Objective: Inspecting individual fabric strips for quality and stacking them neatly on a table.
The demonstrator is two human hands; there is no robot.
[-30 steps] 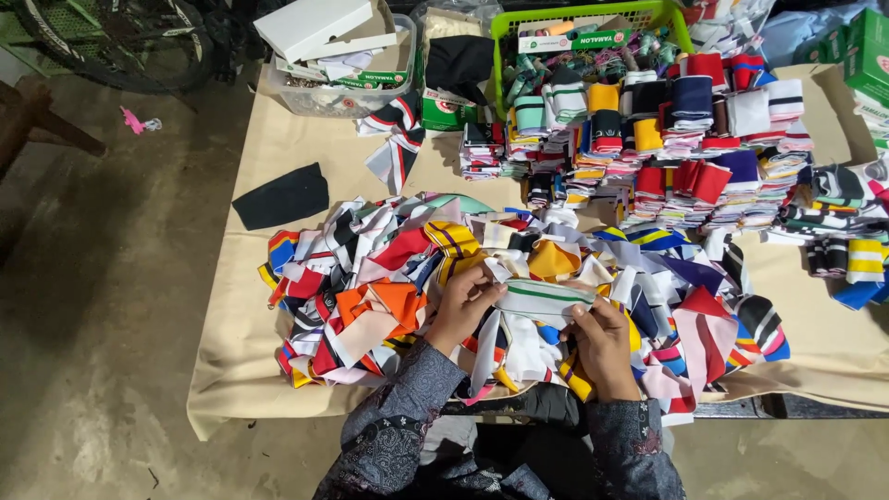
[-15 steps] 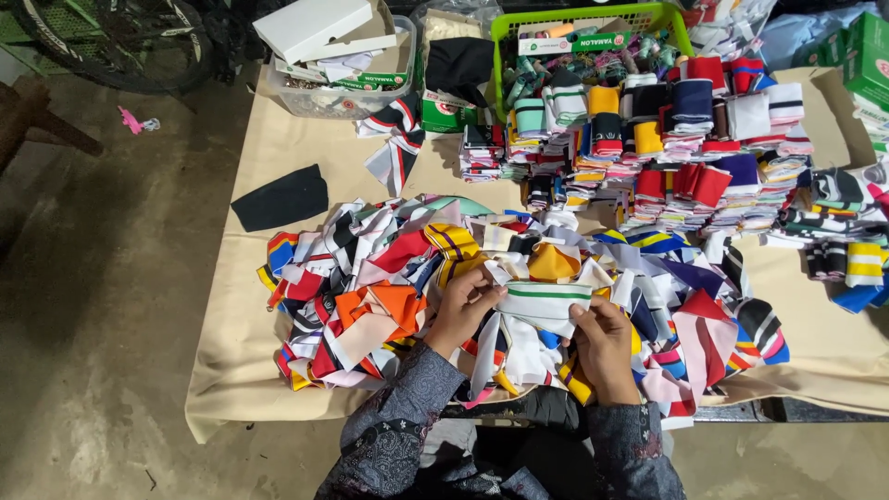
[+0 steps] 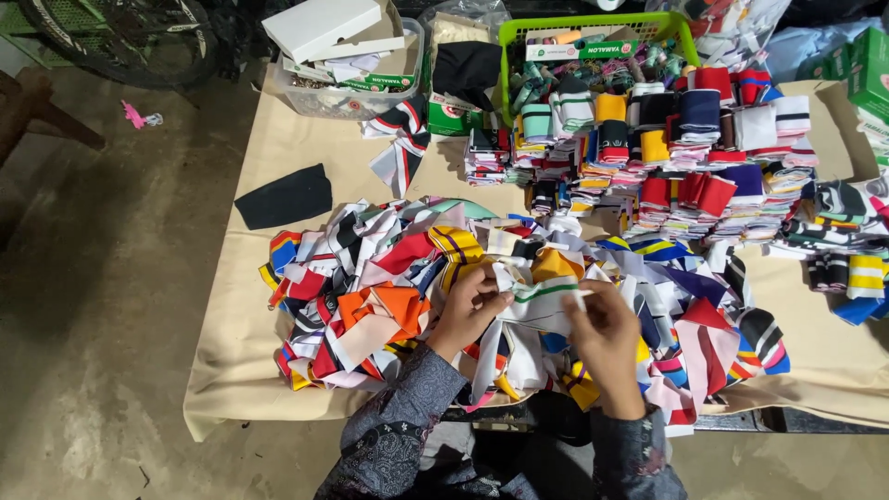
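Both hands have lifted slightly since the earlier frame. The left hand (image 3: pixel 470 310) and right hand (image 3: pixel 604 335) pinch the ends of a white, green-striped collar (image 3: pixel 544 301) above the loose pile (image 3: pixel 370 296). It looks light, soft and floppy, best gripped by its ends.

Right hand (image 3: pixel 607 338) has risen to the white green-striped strip (image 3: pixel 546 301) — both hands closer.
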